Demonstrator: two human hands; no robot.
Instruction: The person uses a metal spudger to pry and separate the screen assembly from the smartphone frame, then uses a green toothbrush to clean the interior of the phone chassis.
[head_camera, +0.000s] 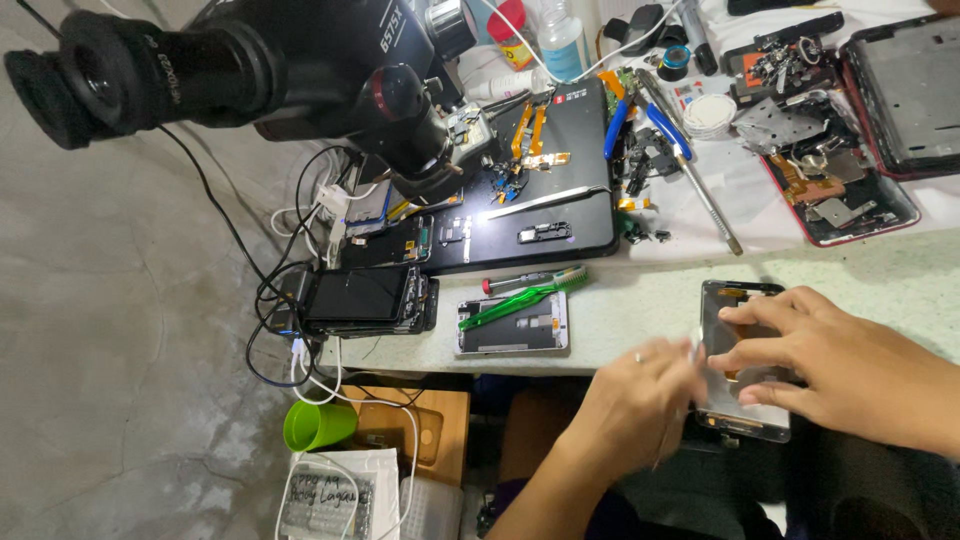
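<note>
A pale green speckled workbench (640, 300) carries a black work mat (560, 225), a white cloth (740, 200) with a red opened phone shell (850, 190), a stack of dark phones (365, 298), a white opened phone (512, 325) under a green toothbrush (525, 293), and a microscope (300, 60).
</note>
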